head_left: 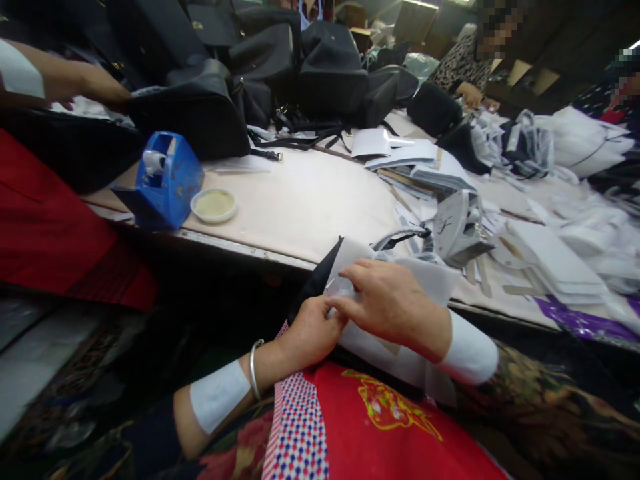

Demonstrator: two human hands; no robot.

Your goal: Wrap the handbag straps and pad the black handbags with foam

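White sheet (354,251) sits above your lap by the table (300,207) edge. Left hand (316,328) curled at its side, right hand (387,300) bent over it; can't tell what either pinches.

Here we lose the fingertips of the left hand (316,330), curled out of sight, and what sits in the grip between it and the right hand (387,297) is too small to tell! Both hands cover part of the white sheet (353,253). Left, we see a co-worker's arm (63,72) cut off; far right, another person (597,100) blurs; near right, the purple wrapper (575,319) runs out of view.
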